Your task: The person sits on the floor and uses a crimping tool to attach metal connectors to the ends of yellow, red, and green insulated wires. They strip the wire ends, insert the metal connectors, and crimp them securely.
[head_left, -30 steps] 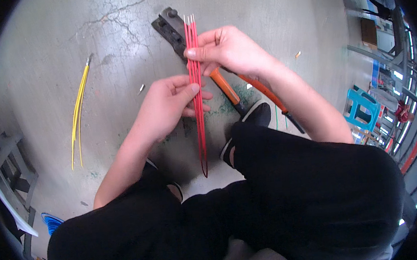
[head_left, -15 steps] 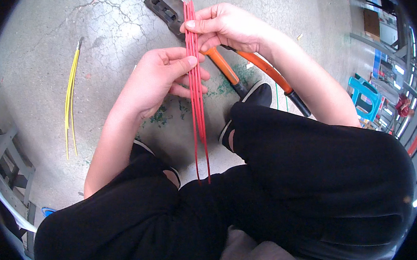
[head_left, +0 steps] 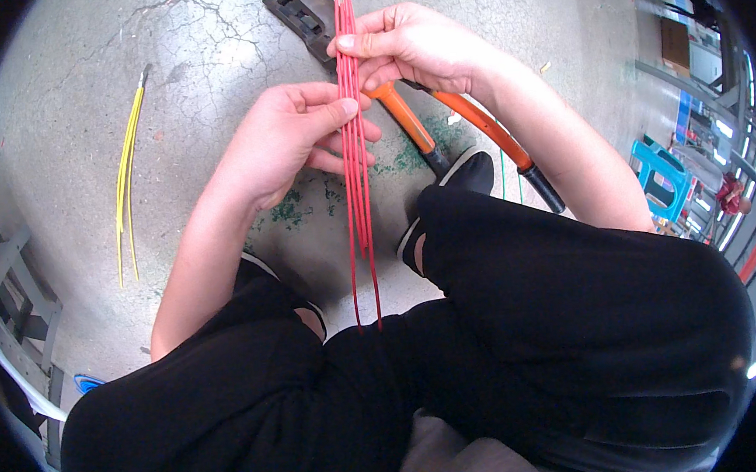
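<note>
Both hands hold a bundle of several thin red wires (head_left: pixel 357 185) in front of me, upright in the picture, with bare metal tips at the far end. My right hand (head_left: pixel 391 46) pinches the bundle near those tips, thumb on top. A little nearer to me, my left hand (head_left: pixel 313 126) grips it between thumb and fingers, some fingertips showing past the wires. Two of the wires hang longer than the others, down toward my lap. Behind the hands, on the floor, lies a large crimping tool (head_left: pixel 301 18) with a dark metal head and orange handles (head_left: pixel 479 119).
Yellow wires (head_left: pixel 129 166), joined at one end, lie on the concrete floor (head_left: pixel 199 55) to the left. Green scraps (head_left: pixel 284 209) are scattered near my shoes. A blue stool (head_left: pixel 662 179) stands at the right, and a grey metal frame (head_left: pixel 27 296) at the left.
Both hands and the red wires have shifted very slightly toward the far side. The grip stays the same.
</note>
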`<state>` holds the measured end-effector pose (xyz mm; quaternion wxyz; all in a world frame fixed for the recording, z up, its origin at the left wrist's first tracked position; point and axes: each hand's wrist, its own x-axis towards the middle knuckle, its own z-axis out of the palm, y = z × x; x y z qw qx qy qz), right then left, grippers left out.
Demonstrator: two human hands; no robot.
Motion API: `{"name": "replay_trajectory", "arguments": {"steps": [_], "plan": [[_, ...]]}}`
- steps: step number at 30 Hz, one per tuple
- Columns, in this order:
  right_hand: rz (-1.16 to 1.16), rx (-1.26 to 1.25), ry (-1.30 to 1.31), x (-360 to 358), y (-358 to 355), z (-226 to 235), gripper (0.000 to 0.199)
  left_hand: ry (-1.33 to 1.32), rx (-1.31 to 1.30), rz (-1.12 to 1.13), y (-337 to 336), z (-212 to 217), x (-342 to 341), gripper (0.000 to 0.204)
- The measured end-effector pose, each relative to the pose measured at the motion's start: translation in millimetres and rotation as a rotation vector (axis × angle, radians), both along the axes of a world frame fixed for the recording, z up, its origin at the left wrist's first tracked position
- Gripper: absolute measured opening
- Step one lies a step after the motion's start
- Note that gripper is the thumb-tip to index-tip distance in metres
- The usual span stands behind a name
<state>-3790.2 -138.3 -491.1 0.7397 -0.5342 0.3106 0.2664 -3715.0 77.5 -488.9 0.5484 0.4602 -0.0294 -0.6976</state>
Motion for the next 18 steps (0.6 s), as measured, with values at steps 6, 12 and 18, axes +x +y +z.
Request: {"name": "replay_trajectory", "arguments": {"steps": [6, 12, 18], "plan": [[0.057, -0.155, -0.045, -1, 10, 0, 0.028, 0.006, 0.063, 0.019, 2, -5, -9, 0.032], [0.117, -0.274, -0.060, -2, 15, 3, 0.029, -0.042, 0.059, 0.021, 5, -11, -13, 0.031], [-0.006, -0.389, -0.103, -5, 18, 14, 0.028, -0.067, 0.033, 0.024, 1, -11, -13, 0.030]]}}
